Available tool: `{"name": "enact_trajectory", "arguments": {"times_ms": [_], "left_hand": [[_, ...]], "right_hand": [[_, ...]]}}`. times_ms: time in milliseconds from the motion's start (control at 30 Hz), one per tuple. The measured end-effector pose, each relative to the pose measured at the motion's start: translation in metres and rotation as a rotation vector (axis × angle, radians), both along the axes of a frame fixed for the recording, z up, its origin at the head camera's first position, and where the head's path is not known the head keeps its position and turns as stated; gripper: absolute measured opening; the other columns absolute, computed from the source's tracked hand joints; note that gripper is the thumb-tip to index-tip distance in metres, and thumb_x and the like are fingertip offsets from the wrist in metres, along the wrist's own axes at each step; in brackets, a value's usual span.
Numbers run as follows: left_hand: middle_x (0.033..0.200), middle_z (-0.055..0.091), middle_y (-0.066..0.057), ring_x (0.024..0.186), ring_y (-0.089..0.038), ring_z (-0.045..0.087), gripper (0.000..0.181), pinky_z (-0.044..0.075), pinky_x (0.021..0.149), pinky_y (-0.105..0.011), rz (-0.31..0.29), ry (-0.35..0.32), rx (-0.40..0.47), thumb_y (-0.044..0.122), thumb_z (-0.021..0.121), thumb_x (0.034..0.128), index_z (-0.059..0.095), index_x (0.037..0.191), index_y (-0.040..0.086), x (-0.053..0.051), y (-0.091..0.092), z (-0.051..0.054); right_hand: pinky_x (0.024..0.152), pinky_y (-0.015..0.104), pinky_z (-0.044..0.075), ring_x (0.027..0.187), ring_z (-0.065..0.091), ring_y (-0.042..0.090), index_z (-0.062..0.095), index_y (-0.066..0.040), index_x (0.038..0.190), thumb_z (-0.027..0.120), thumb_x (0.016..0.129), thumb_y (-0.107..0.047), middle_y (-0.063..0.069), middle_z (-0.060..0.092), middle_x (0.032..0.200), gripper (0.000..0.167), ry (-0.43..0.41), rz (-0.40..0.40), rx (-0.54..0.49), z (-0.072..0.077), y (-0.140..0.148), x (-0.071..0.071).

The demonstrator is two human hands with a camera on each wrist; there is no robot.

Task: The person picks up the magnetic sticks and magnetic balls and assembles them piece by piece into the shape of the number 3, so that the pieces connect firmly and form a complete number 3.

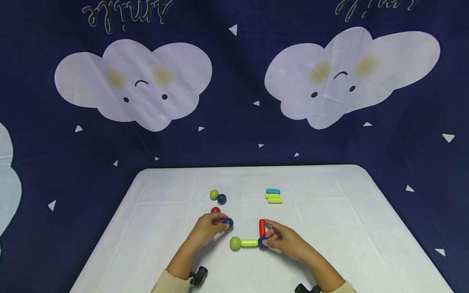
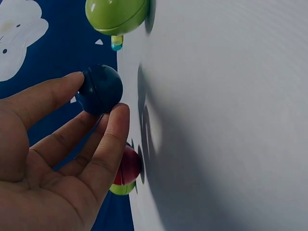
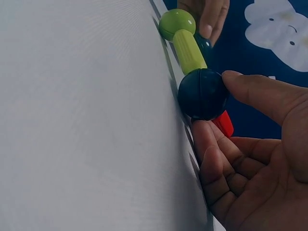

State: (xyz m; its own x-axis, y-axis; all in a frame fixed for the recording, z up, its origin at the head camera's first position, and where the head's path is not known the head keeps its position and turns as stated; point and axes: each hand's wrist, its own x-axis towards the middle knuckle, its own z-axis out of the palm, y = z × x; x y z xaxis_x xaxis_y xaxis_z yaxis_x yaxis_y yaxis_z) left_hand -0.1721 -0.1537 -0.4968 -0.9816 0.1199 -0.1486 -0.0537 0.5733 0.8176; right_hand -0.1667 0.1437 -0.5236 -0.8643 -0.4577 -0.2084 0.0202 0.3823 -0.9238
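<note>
Head view: on the white table (image 1: 329,203), the right hand (image 1: 287,243) pinches the corner ball (image 3: 203,94) of a joined piece (image 1: 249,243), apparently part-built with green ball (image 1: 235,243), yellow rod (image 3: 188,50) and red rod (image 1: 261,227); the left hand (image 1: 209,228) pinches a loose blue ball (image 1: 229,222). Toward the far edge, three balls (image 1: 221,199) and three rods (image 1: 274,200) lie unjoined. No container shows.

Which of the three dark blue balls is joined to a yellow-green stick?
The blue ball in the right hand. The left hand pinches another blue ball; the farthest blue ball lies beside a green ball; neither has sticks.
</note>
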Motion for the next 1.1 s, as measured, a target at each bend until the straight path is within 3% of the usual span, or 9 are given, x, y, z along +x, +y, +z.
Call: {"name": "enact_trajectory", "arguments": {"times_ms": [267,500,1100], "left_hand": [[0.098,0.074,-0.004,0.086,-0.013,0.066,0.031,0.053,0.074,-0.031,-0.028,0.004,-0.002,0.022,0.075,0.0900,0.072,0.117,0.006,-0.009,0.010,-0.003],[0.089,0.073,-0.001,0.078,-0.014,0.065,0.031,0.051,0.069,-0.030,-0.045,-0.008,0.000,0.024,0.074,0.0915,0.071,0.118,0.007,-0.018,0.020,0.000],[0.102,0.073,-0.002,0.087,-0.015,0.064,0.030,0.055,0.076,-0.034,-0.054,-0.039,-0.020,0.027,0.076,0.0898,0.073,0.116,0.013,-0.032,0.046,0.002]], "right_hand": [[0.069,0.020,0.048,0.088,0.057,0.015,0.043,-0.006,0.152,0.077,0.090,-0.027,0.006,0.063,0.106,0.074,0.012,0.000,0.011,-0.001,-0.001,0.000],[0.068,0.021,0.047,0.087,0.056,0.015,0.044,-0.007,0.151,0.077,0.089,-0.027,0.006,0.063,0.104,0.073,0.005,-0.012,0.016,0.000,-0.002,-0.001],[0.069,0.021,0.048,0.087,0.057,0.015,0.046,-0.007,0.150,0.078,0.089,-0.029,0.005,0.063,0.103,0.073,0.011,-0.012,0.028,-0.001,-0.001,-0.001]]}}
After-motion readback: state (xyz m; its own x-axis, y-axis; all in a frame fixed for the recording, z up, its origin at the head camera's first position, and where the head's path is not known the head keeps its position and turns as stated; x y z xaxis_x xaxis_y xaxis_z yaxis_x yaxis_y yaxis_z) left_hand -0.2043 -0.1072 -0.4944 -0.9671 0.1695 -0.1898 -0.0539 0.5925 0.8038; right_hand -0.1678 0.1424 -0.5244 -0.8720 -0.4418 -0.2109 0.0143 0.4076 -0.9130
